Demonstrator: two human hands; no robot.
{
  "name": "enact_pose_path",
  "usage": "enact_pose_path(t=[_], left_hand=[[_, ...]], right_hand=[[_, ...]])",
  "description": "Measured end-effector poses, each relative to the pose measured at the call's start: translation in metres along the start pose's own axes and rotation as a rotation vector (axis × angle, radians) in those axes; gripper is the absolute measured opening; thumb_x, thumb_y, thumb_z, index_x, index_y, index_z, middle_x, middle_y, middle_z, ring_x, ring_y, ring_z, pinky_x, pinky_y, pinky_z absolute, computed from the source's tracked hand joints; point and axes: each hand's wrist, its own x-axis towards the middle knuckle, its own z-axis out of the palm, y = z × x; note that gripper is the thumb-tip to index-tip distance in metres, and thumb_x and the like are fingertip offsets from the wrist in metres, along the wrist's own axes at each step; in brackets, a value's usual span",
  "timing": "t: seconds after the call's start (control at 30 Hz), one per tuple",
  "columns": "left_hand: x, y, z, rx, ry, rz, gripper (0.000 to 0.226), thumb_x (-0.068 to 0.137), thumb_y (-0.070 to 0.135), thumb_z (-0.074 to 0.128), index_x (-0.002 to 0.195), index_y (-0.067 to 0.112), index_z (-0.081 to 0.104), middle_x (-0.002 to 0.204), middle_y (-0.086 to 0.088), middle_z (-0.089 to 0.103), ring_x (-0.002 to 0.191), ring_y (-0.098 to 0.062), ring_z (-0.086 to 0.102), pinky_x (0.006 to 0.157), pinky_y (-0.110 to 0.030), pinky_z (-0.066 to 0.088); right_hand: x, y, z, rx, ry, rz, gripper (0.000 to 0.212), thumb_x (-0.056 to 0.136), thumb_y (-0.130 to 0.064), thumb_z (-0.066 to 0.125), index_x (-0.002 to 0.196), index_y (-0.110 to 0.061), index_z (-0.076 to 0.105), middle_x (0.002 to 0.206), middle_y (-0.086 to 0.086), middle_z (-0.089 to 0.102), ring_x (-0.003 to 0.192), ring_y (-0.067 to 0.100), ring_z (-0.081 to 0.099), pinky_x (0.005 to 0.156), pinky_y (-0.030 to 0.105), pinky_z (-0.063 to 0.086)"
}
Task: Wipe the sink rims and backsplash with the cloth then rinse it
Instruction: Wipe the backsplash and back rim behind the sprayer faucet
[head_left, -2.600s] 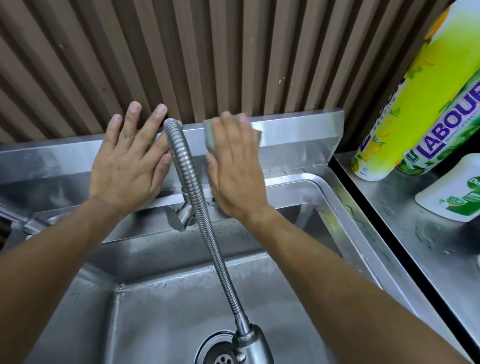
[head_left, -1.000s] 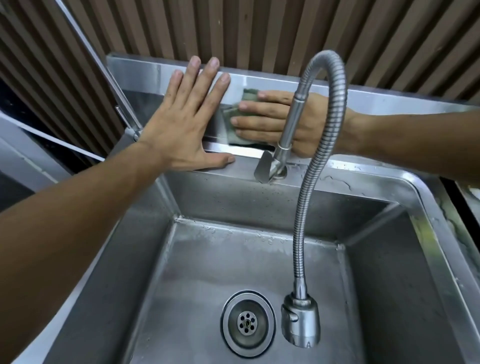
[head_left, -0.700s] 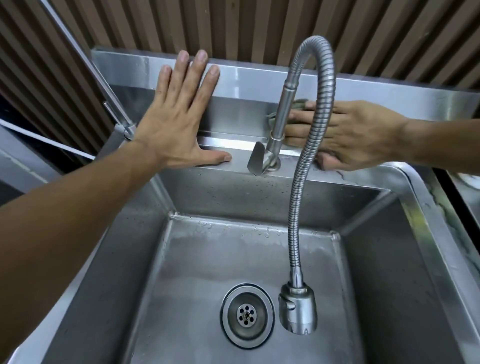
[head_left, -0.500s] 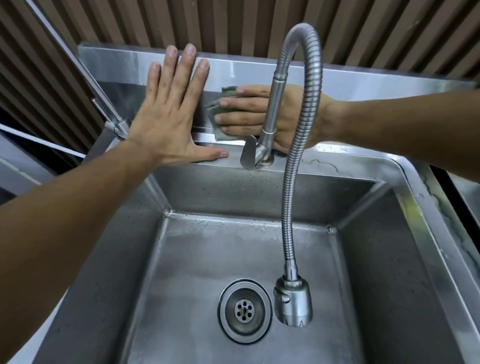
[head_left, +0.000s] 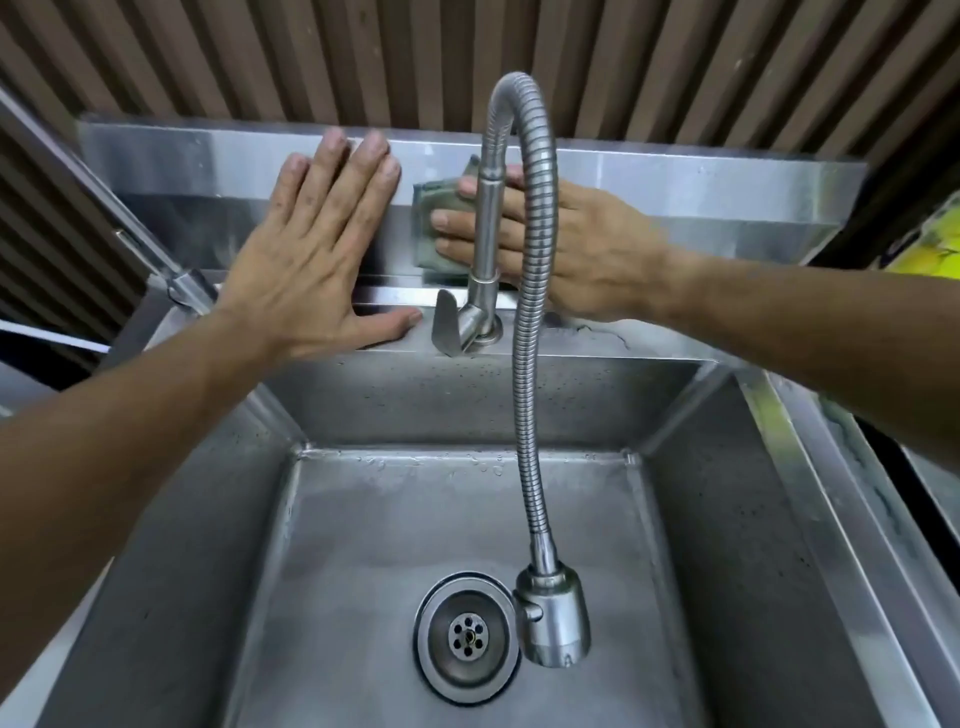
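Note:
A steel sink (head_left: 810, 499) fills the lower view, with a steel backsplash (head_left: 701, 192) standing behind its rear rim. My right hand (head_left: 566, 244) presses a folded grey-green cloth (head_left: 431, 228) flat against the backsplash, just behind the faucet's upright pipe. Most of the cloth is hidden under my fingers. My left hand (head_left: 317, 265) lies flat and spread on the backsplash to the left of the cloth, thumb along the rear rim, holding nothing.
A flexible steel faucet (head_left: 535, 332) arches from the rear rim down to a spray head (head_left: 553, 613) above the drain (head_left: 467, 634). Its lever (head_left: 448, 327) points forward. A brown slatted wall stands behind. A yellow-green bottle (head_left: 930, 244) shows at the right edge.
My right hand has slid the cloth back and forth along the backsplash behind the faucet pipe and now sits at the left end of the stroke. My left hand stays planted.

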Motion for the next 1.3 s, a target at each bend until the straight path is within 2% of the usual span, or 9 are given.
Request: enact_pose_path(t=[0.1, 0.3, 0.5, 0.7, 0.77, 0.9, 1.07, 1.13, 1.3], left_hand=[[0.009, 0.004, 0.001, -0.047, 0.056, 0.020, 0.094, 0.098, 0.063, 0.030, 0.164, 0.004, -0.002, 0.172, -0.021, -0.002, 0.159, -0.039, -0.003, 0.129, -0.052, -0.002], [0.041, 0.005, -0.004, -0.020, 0.155, 0.152, 0.069, 0.108, 0.042, 0.021, 0.166, 0.012, 0.000, 0.173, -0.011, -0.003, 0.160, -0.034, -0.001, 0.128, -0.052, -0.002], [0.090, 0.015, -0.008, 0.030, 0.194, 0.387, 0.066, 0.110, 0.040, 0.026, 0.166, 0.014, 0.002, 0.172, -0.011, 0.004, 0.158, -0.030, -0.007, 0.127, -0.052, -0.007], [0.102, 0.014, 0.000, 0.081, 0.199, 0.492, 0.061, 0.111, 0.042, 0.016, 0.166, 0.021, 0.000, 0.172, -0.003, -0.004, 0.157, -0.028, -0.015, 0.125, -0.048, -0.016], [0.100, 0.015, 0.001, 0.087, 0.248, 0.497, 0.060, 0.112, 0.037, 0.025, 0.166, 0.016, 0.008, 0.173, -0.009, 0.007, 0.158, -0.034, -0.005, 0.126, -0.052, -0.010], [0.097, 0.015, 0.002, 0.122, 0.326, 0.510, 0.062, 0.112, 0.030, 0.035, 0.166, 0.011, 0.010, 0.172, -0.013, 0.013, 0.158, -0.041, 0.008, 0.126, -0.055, 0.000], [0.097, 0.014, 0.004, 0.156, 0.336, 0.521, 0.067, 0.111, 0.025, 0.043, 0.166, 0.009, 0.008, 0.173, -0.012, 0.014, 0.158, -0.041, 0.012, 0.128, -0.051, -0.001], [0.097, 0.014, 0.004, 0.150, 0.335, 0.532, 0.068, 0.110, 0.024, 0.045, 0.165, 0.008, 0.008, 0.172, -0.013, 0.014, 0.158, -0.041, 0.014, 0.128, -0.051, 0.001], [0.096, 0.014, 0.003, 0.098, 0.338, 0.524, 0.067, 0.111, 0.024, 0.043, 0.165, 0.005, 0.009, 0.172, -0.015, 0.014, 0.158, -0.040, 0.014, 0.128, -0.054, 0.012]], right_hand=[[-0.024, -0.011, 0.009, -0.159, 0.057, 0.354, 0.053, 0.114, -0.029, 0.030, 0.164, -0.014, 0.021, 0.171, 0.009, 0.020, 0.158, 0.033, 0.019, 0.130, 0.050, 0.016], [-0.034, -0.046, 0.017, 0.025, 0.387, 1.149, 0.057, 0.108, -0.025, 0.045, 0.158, 0.000, 0.033, 0.166, 0.023, 0.027, 0.155, 0.047, 0.018, 0.128, 0.056, 0.013], [0.000, -0.057, 0.026, 0.113, 0.471, 1.042, 0.054, 0.107, -0.030, 0.045, 0.154, -0.004, 0.044, 0.164, 0.019, 0.036, 0.154, 0.043, 0.024, 0.128, 0.055, 0.017], [-0.056, -0.008, 0.013, 0.061, 0.775, 1.699, 0.054, 0.105, -0.022, 0.037, 0.156, -0.003, 0.037, 0.166, 0.019, 0.030, 0.155, 0.044, 0.020, 0.127, 0.056, 0.011], [-0.025, -0.016, 0.011, 0.046, 0.718, 1.667, 0.056, 0.106, -0.025, 0.034, 0.160, -0.009, 0.033, 0.168, 0.021, 0.024, 0.156, 0.046, 0.013, 0.127, 0.059, 0.009], [-0.002, -0.050, 0.029, 0.035, 0.505, 1.307, 0.053, 0.111, -0.026, 0.037, 0.160, -0.006, 0.032, 0.167, 0.029, 0.016, 0.156, 0.050, 0.008, 0.127, 0.060, 0.008], [-0.057, -0.008, 0.018, 0.038, 0.738, 1.638, 0.053, 0.112, -0.024, 0.031, 0.160, -0.001, 0.028, 0.169, 0.028, 0.013, 0.157, 0.048, 0.004, 0.128, 0.036, -0.011], [-0.036, -0.018, 0.019, 0.097, 0.730, 1.639, 0.053, 0.112, -0.021, 0.031, 0.161, -0.002, 0.023, 0.170, 0.027, 0.010, 0.158, 0.045, 0.001, 0.127, 0.037, -0.014], [-0.001, -0.062, 0.043, 0.091, 0.347, 1.060, 0.059, 0.109, -0.025, 0.041, 0.162, -0.003, 0.023, 0.170, 0.024, 0.012, 0.158, 0.043, 0.004, 0.128, 0.058, 0.005]])
